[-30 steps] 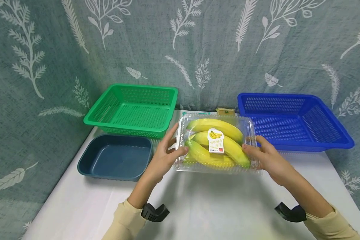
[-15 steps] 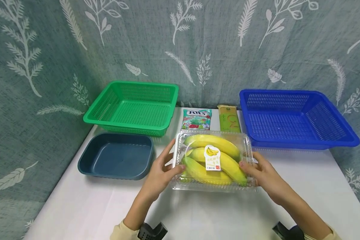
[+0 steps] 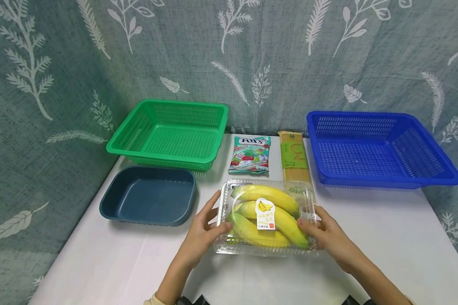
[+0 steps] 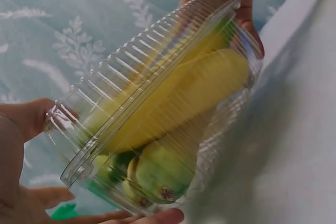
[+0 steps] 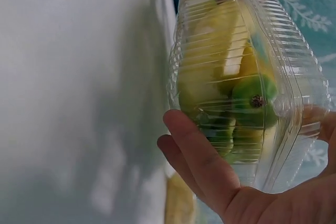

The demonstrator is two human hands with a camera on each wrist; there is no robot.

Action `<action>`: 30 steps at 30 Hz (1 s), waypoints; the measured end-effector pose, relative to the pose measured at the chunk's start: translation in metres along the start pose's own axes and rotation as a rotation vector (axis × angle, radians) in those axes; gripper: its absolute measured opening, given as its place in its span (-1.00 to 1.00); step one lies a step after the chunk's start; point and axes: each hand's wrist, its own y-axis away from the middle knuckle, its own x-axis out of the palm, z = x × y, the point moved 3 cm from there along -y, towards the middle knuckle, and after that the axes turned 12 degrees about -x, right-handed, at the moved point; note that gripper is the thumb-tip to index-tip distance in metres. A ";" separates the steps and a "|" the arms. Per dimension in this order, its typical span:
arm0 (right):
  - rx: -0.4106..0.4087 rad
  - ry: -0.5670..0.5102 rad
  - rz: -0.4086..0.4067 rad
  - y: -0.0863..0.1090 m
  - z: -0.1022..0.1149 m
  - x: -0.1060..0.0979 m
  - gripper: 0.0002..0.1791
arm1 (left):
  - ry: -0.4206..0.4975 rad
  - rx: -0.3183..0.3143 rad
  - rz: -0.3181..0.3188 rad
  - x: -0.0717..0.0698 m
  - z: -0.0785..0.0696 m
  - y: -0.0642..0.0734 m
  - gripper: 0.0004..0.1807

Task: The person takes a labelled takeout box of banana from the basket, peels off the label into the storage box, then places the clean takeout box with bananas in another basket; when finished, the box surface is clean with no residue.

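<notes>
A clear plastic clamshell box [image 3: 252, 250] holds several yellow bananas [image 3: 248, 231] with green ends and carries a white banana label [image 3: 265, 215]. My left hand [image 3: 199, 235] grips its left end, thumb on the lid and fingers along the side and beneath. At the opposite end my right hand [image 3: 333, 240] holds it the same way. Both wrist views show the ridged wall [image 4: 123, 72] and lid edge [image 5: 294, 124] between thumb and fingers. The box appears raised over the white table, its shadow below. It partly covers a green-and-tan packet [image 3: 294, 156].
Behind the box lies a FOX'S candy bag [image 3: 249, 154]. A green basket [image 3: 168, 163] stands at the back left, with a dark blue-grey tub [image 3: 149, 220] in front of it. The blue basket [image 3: 370, 181] is at the back right, before a patterned curtain [image 3: 191, 46].
Both hands have brought the banana box down and toward me in the head view, slightly leftward. The candy bag and the packet behind it have come into sight.
</notes>
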 end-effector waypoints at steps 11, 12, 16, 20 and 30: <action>0.008 0.028 -0.032 0.001 -0.016 0.008 -0.34 | 0.008 -0.025 0.019 -0.009 0.020 0.001 -0.03; 0.007 0.038 -0.042 0.001 -0.016 0.008 -0.35 | -0.002 -0.025 0.013 -0.010 0.021 0.001 -0.03; 0.008 0.086 -0.073 0.001 -0.018 0.011 -0.38 | -0.032 -0.032 -0.011 -0.012 0.024 0.000 -0.04; 0.013 0.126 -0.085 0.001 -0.020 0.012 -0.38 | -0.034 -0.045 -0.023 -0.012 0.025 0.001 -0.05; -0.026 0.553 -0.138 0.000 -0.003 0.007 0.04 | -0.097 -0.043 -0.075 -0.015 0.027 0.002 -0.06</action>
